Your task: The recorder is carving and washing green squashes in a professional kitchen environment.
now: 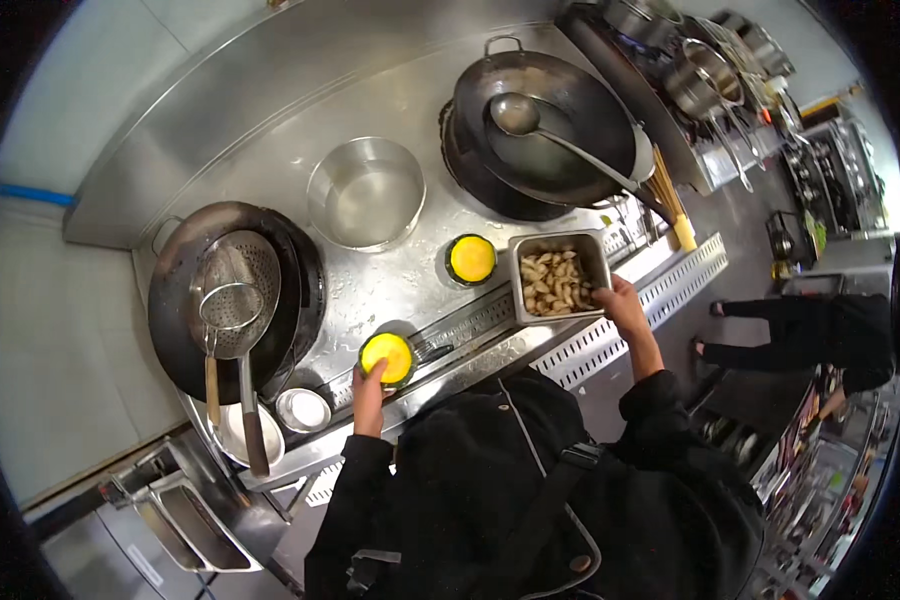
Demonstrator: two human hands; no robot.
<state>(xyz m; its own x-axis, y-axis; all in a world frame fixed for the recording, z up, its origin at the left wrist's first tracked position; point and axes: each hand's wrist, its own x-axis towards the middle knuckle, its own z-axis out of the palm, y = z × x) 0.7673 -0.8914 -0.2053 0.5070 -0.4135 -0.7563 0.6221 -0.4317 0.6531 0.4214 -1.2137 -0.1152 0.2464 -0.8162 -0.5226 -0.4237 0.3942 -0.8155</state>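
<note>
My left hand [369, 396] holds a small round piece that looks like a cut squash [387, 357], bright yellow on top and dark green at the rim, by the counter's front edge. The thumb rests over its yellow face. A matching yellow-topped piece [472, 259] stands on the steel counter, between my hands and farther back. My right hand [627, 306] grips the right side of a rectangular steel pan [521, 306], its thumb over the rim. Shellfish that look like clams [551, 281] lie in the pan.
A steel pot [366, 196] of cloudy liquid stands mid-counter. At left, a wok [176, 300] holds a perforated skimmer [259, 322] and a strainer; white bowls [304, 410] sit below. A ladle [516, 114] lies in the right wok [487, 75]. Another person [787, 330] stands far right.
</note>
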